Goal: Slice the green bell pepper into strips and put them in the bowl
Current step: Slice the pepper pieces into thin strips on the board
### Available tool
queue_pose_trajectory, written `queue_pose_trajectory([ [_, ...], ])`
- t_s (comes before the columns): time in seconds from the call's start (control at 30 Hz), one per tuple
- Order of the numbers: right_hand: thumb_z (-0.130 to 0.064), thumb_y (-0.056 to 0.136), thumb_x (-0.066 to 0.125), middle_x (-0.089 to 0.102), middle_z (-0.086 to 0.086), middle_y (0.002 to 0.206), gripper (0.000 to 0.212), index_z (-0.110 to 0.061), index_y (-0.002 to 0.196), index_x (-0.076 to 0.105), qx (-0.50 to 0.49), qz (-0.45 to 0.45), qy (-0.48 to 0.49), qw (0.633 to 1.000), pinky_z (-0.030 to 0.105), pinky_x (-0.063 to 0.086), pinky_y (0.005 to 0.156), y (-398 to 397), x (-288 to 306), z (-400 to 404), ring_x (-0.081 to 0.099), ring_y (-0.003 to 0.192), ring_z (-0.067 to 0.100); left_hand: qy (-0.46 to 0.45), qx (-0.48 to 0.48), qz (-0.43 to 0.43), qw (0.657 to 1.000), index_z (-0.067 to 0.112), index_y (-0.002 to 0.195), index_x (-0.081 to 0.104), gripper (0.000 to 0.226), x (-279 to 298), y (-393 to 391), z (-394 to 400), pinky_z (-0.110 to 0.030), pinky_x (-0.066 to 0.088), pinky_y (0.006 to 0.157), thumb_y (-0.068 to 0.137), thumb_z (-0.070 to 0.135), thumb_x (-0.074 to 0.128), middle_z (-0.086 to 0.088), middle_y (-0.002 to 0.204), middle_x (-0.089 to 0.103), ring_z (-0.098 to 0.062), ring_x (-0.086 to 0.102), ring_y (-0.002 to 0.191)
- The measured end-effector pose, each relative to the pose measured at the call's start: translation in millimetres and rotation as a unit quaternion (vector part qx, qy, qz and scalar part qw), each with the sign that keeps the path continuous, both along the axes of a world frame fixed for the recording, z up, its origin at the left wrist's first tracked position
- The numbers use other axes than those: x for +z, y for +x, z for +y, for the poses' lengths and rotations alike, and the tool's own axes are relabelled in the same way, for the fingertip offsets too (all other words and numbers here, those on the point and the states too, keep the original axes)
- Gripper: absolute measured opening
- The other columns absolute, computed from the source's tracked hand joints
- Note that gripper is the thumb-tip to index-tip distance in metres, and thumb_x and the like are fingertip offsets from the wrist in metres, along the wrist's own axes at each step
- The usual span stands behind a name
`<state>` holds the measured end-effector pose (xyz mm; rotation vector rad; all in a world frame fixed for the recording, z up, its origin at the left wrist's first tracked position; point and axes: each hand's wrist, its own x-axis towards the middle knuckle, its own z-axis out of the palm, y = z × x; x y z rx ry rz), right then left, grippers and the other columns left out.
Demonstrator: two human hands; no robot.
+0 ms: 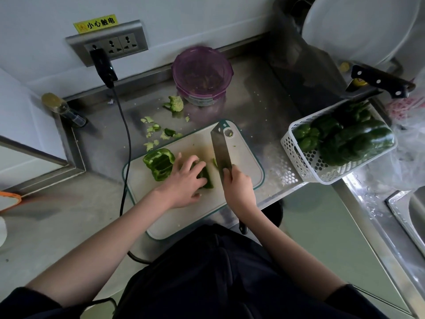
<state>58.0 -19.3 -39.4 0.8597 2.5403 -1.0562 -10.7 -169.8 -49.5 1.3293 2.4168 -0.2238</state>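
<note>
Green pepper piece [205,178] lies lengthwise away, left hand [187,183] pressing, right hand [238,184] gripping knife [220,148].

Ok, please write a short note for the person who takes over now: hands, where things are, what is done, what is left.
Left hand: presses a pepper piece onto the cutting board, fingers curled over it.
Right hand: grips the cleaver, blade beside that piece.
Another hollow pepper piece waits at the board's left end.
The purple bowl stands behind the board, some pieces already inside.
Core scraps lie on the counter.
Left: slice both pieces, move the strips to the bowl.
</note>
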Motion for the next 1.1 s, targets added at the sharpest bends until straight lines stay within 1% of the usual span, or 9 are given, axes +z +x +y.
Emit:
queue_pose_trajectory([
  [0.03, -0.034, 0.101, 0.033, 0.051, 0.009, 0.07, 0.034, -0.018, 0.071, 0.035, -0.005, 0.004, -0.007, 1.0, 0.029, 0.028, 0.047, 3.5, 0.4, -0.6, 0.046, 0.06, 0.028, -0.005, 0.0, -0.004, 1.0, 0.019, 0.117, 0.054, 0.033, 0.5, -1.1, -0.9, -0.065, 0.006, 0.11, 0.092, 0.038, 0.046, -0.01, 0.149, 0.015, -0.036, -0.002, 0.138],
  [0.1, -0.033, 0.101, 0.034, 0.052, 0.01, 0.068, 0.035, -0.016, 0.071, 0.035, -0.01, 0.01, -0.015, 1.0, 0.028, 0.025, 0.044, 7.1, 0.4, -3.4, 0.045, 0.057, 0.026, -0.008, 0.011, -0.029, 0.999, 0.019, 0.119, 0.053, 0.032, 0.9, -3.2, -2.3, -0.061, 0.015, 0.111, 0.092, 0.034, 0.044, -0.01, 0.149, 0.012, -0.04, -0.006, 0.138],
  [0.2, -0.031, 0.101, 0.035, 0.053, 0.009, 0.067, 0.036, -0.016, 0.069, 0.035, -0.005, 0.021, -0.018, 1.0, 0.028, 0.026, 0.045, 6.7, 1.2, -8.4, 0.043, 0.052, 0.022, -0.004, 0.028, -0.057, 0.998, 0.016, 0.119, 0.053, 0.03, 3.3, -5.5, 1.4, -0.054, 0.035, 0.105, 0.091, 0.026, 0.046, -0.011, 0.148, 0.014, -0.042, -0.002, 0.138],
  [0.27, -0.031, 0.101, 0.036, 0.052, 0.009, 0.068, 0.034, -0.014, 0.071, 0.038, 0.005, 0.025, -0.014, 1.0, 0.029, 0.029, 0.047, 5.4, 2.7, -10.8, 0.045, 0.055, 0.024, 0.001, 0.031, -0.049, 0.998, 0.015, 0.118, 0.051, 0.03, 3.5, -5.0, 4.9, -0.052, 0.041, 0.101, 0.089, 0.024, 0.048, -0.012, 0.145, 0.02, -0.042, 0.003, 0.137],
  [0.4, -0.031, 0.101, 0.035, 0.056, 0.011, 0.073, 0.03, -0.01, 0.081, 0.044, 0.033, 0.023, -0.004, 0.999, 0.037, 0.044, 0.056, 5.8, 1.8, -13.4, 0.054, 0.065, 0.031, 0.016, 0.051, -0.042, 0.998, 0.012, 0.129, 0.039, 0.044, 2.7, -3.1, 8.2, -0.046, 0.04, 0.101, 0.088, 0.024, 0.052, -0.012, 0.143, 0.024, -0.039, 0.008, 0.138],
  [0.53, -0.028, 0.102, 0.034, 0.051, 0.006, 0.07, 0.027, -0.012, 0.082, 0.042, 0.055, 0.011, 0.007, 0.998, 0.034, 0.039, 0.055, 7.9, 0.6, -13.7, 0.051, 0.064, 0.029, 0.038, 0.053, -0.018, 0.998, 0.007, 0.13, 0.035, 0.049, -4.7, 1.2, 9.2, -0.042, 0.038, 0.102, 0.087, 0.022, 0.053, -0.013, 0.143, 0.025, -0.037, 0.01, 0.138],
  [0.7, -0.027, 0.102, 0.034, 0.049, 0.005, 0.069, 0.027, -0.011, 0.082, 0.042, 0.061, 0.01, 0.007, 0.998, 0.033, 0.037, 0.056, 9.8, -0.3, -15.4, 0.049, 0.063, 0.027, 0.076, 0.051, 0.002, 0.996, 0.0, 0.124, 0.041, 0.051, -16.8, 2.0, 6.9, -0.045, 0.039, 0.103, 0.081, 0.02, 0.06, -0.018, 0.137, 0.034, -0.041, 0.02, 0.134],
  [0.9, -0.027, 0.102, 0.032, 0.044, 0.002, 0.065, 0.027, -0.009, 0.087, 0.044, 0.066, -0.012, 0.002, 0.998, 0.034, 0.037, 0.058, 11.3, -3.5, -21.1, 0.047, 0.064, 0.028, 0.093, 0.039, 0.025, 0.995, 0.0, 0.103, 0.045, 0.055, -26.2, 4.2, 4.7, -0.05, 0.052, 0.084, 0.061, 0.02, 0.075, -0.023, 0.113, 0.049, -0.047, 0.037, 0.117],
  [1.1, -0.024, 0.101, 0.031, 0.054, 0.012, 0.078, 0.022, -0.01, 0.088, 0.041, 0.07, -0.023, 0.015, 0.997, 0.038, 0.045, 0.062, 10.9, -5.7, -28.0, 0.056, 0.074, 0.035, 0.082, 0.039, 0.013, 0.996, 0.005, 0.099, 0.036, 0.065, -23.0, 4.6, 5.3, -0.05, 0.055, 0.077, 0.054, 0.021, 0.079, -0.023, 0.11, 0.049, -0.047, 0.039, 0.115],
])
